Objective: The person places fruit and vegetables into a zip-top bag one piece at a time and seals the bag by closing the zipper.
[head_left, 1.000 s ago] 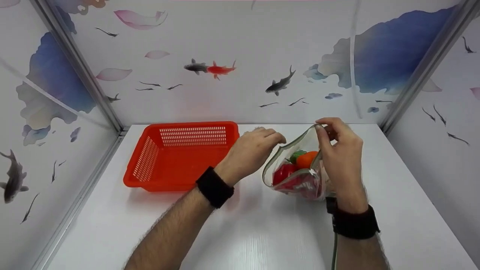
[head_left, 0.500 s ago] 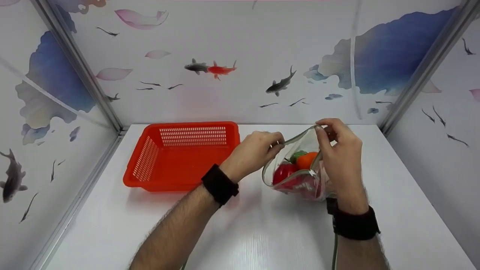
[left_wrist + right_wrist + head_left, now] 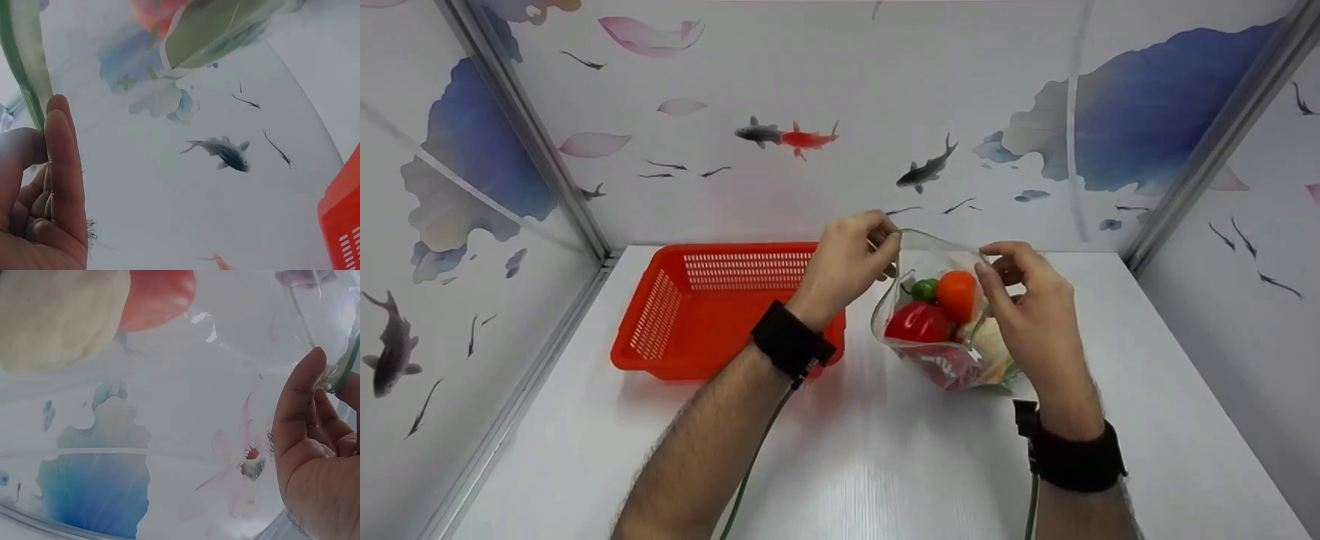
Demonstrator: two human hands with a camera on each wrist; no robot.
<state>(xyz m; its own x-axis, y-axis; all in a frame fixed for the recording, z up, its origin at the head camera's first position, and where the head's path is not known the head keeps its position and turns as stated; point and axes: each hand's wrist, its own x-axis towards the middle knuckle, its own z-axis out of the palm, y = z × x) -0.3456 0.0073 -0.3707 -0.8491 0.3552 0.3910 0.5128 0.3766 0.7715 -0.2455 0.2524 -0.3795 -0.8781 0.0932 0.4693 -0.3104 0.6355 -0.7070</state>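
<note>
A clear plastic bag (image 3: 937,247) with a green-edged mouth stands on the table, its mouth spread wide. My left hand (image 3: 851,259) pinches the bag's left rim between thumb and fingers; the left wrist view shows the green edge (image 3: 22,79) in that grip. On the other side, my right hand (image 3: 1035,311) pinches the rim near the top. Inside lie a glossy red bell pepper (image 3: 919,322), a smooth orange item (image 3: 958,295), a small green pepper (image 3: 924,290) and a pale rounded item (image 3: 990,341). The right hand partly covers the bag's right side.
A red plastic basket (image 3: 641,364) with slotted walls sits left of the bag, partly behind the left forearm. White panels (image 3: 810,187) printed with fish and petals close off the back and sides of the white table (image 3: 885,465). Cables trail from both wrist bands.
My left hand first reached the rim, took hold of it, then lifted it up and left. The mouth is wider and more of the contents shows. The right hand keeps its grip.
</note>
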